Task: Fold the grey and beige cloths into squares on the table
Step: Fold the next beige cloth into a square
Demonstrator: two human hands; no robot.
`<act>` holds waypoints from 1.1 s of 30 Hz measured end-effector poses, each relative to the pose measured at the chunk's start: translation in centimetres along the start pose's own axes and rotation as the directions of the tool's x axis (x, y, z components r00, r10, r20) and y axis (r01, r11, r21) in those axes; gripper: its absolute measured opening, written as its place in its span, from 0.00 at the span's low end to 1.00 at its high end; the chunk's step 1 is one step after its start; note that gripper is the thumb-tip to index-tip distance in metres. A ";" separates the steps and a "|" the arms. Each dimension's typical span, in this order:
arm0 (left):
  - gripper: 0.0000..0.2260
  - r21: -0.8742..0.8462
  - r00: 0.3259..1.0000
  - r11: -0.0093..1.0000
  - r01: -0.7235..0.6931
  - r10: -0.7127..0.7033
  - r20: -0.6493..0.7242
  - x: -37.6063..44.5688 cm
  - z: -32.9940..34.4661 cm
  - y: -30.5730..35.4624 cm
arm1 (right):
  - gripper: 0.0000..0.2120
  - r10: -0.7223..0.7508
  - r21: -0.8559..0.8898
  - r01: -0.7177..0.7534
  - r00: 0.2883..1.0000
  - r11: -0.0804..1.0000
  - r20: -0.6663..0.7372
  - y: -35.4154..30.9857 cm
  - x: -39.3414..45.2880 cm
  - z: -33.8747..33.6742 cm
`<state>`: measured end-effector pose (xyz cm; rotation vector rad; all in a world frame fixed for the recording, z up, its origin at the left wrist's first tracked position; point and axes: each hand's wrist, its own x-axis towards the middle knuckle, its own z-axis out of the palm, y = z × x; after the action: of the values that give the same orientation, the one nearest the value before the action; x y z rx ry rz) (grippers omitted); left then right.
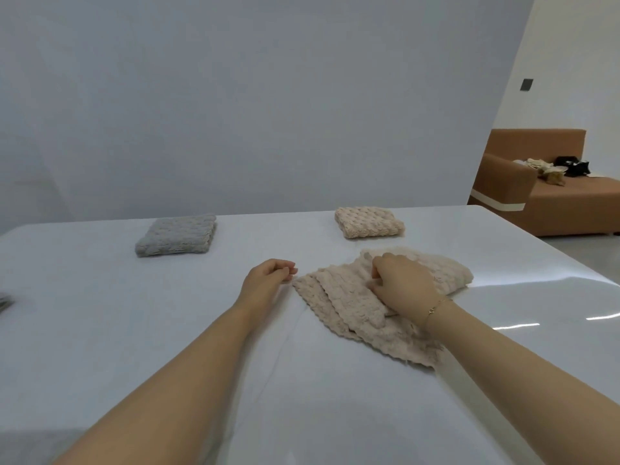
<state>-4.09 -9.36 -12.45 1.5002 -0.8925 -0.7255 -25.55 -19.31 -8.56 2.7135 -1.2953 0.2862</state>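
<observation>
A beige knobbly cloth (pixel 339 307) lies partly folded and rumpled on the white table (pixel 167 330), right of centre. My right hand (pixel 401 285) rests on top of it, fingers curled into the fabric and pinching a fold. My left hand (pixel 268 275) hovers just left of the cloth's corner, fingers loosely curled and holding nothing. A grey cloth (pixel 176 235) folded into a square sits at the far left of the table. A second beige cloth (pixel 369 222), also folded square, sits at the far right.
A sliver of a dark object (pixel 5 303) shows at the table's left edge. A brown sofa (pixel 570 203) with bags and small items stands beyond the table's right corner. A plain wall runs behind the table.
</observation>
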 end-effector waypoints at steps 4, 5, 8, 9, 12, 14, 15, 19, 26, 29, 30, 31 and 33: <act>0.10 -0.007 0.996 0.999 0.037 -0.036 0.080 -1.1 -0.6 0.7 | 0.07 -0.007 0.050 0.013 0.992 0.999 -0.126 -0.6 -0.5 -0.8; 0.11 -0.017 0.995 0.999 0.045 -0.043 0.090 -1.3 -0.8 1.0 | 0.07 0.008 0.117 0.011 0.987 0.993 -0.162 -0.7 -0.6 -1.3; 0.11 -0.064 0.992 0.993 0.097 -0.091 0.091 -2.4 -1.9 1.4 | 0.09 0.038 0.304 0.046 0.964 0.952 -0.264 -1.1 -1.2 -3.0; 0.11 -0.088 0.989 0.989 0.122 -0.114 0.092 -2.8 -2.3 1.6 | 0.08 0.036 0.344 0.070 0.956 0.937 -0.293 -1.5 -1.5 -3.7; 0.10 -0.145 0.978 0.970 0.194 -0.179 0.108 -4.4 -4.1 2.3 | 0.07 0.051 0.472 0.120 0.942 0.873 -0.333 -3.0 -1.7 -5.7; 0.10 -0.151 0.981 0.972 0.181 -0.167 0.103 -5.4 -5.9 3.1 | 0.07 0.081 0.564 0.141 0.934 0.813 -0.349 -4.3 -1.4 -6.9; 0.10 -0.155 0.985 0.975 0.159 -0.145 0.094 -5.9 -7.0 3.6 | 0.07 0.101 0.624 0.156 0.929 0.766 -0.355 -5.1 -1.2 -7.5; 0.10 -0.229 0.997 0.970 0.080 -0.073 0.037 -7.7 -11.3 4.9 | 0.06 0.196 0.884 0.157 0.944 0.441 -0.265 -8.4 -0.1 -9.4; 0.12 -0.361 0.997 0.933 -0.005 -0.024 -0.075 -9.5 -17.2 4.3 | 0.06 0.058 0.997 0.080 0.995 -0.020 -0.079 -15.0 2.2 -10.8; 0.11 -0.439 0.992 0.898 -0.012 -0.046 -0.121 -10.0 -18.6 3.0 | 0.05 -0.002 0.997 0.070 0.998 0.018 -0.070 -18.6 2.7 -9.4; 0.11 -0.467 0.988 0.884 -0.010 -0.063 -0.141 -10.2 -19.0 2.2 | 0.05 -0.016 0.996 0.073 0.997 0.058 -0.072 -19.8 2.8 -8.6; 0.11 -0.491 0.984 0.871 -0.008 -0.082 -0.161 -10.3 -19.4 1.4 | 0.05 -0.028 0.992 0.078 0.997 0.102 -0.075 -21.0 2.8 -7.7; 0.11 -0.513 0.971 0.858 0.018 -0.136 -0.195 -10.6 -20.1 -0.1 | 0.08 -0.051 0.979 0.092 0.995 0.179 -0.084 -23.3 2.9 -6.0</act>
<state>7.51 10.10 -10.59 1.1145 -0.4194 -0.7609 -6.28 -5.76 -2.76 3.6745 -1.1109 1.7626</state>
